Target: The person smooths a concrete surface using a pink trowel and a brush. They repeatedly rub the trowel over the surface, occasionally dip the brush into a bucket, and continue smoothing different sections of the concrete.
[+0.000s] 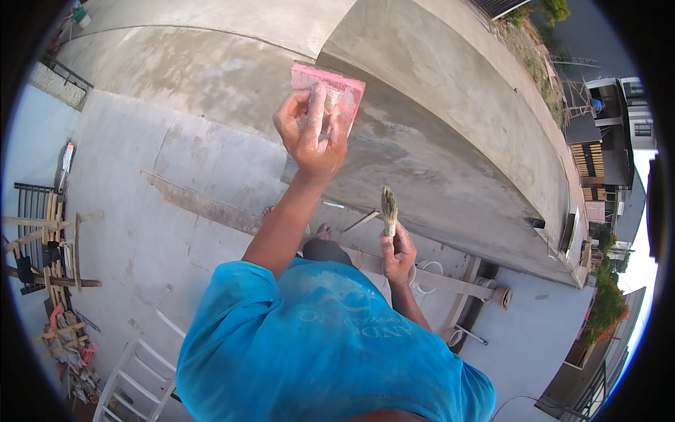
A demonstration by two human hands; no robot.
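My left hand [313, 137] grips a pink float [348, 95] smeared with pale plaster, held up against the corner of a grey plastered wall [457, 119]. Some of its fingers lie over the float's back. Lower and to the right, my right hand [399, 257] holds a paintbrush [389, 207] upright by its handle, its bristles coated in grey. My feet show below, between the two hands, partly hidden by my arm and shirt.
A white ladder [137, 362] stands at lower left. Timber and railings [53, 232] lean along the left wall. A plank [453, 285] and white buckets [429, 271] lie behind my right arm. Houses, plants and scaffolding [576, 105] show at right.
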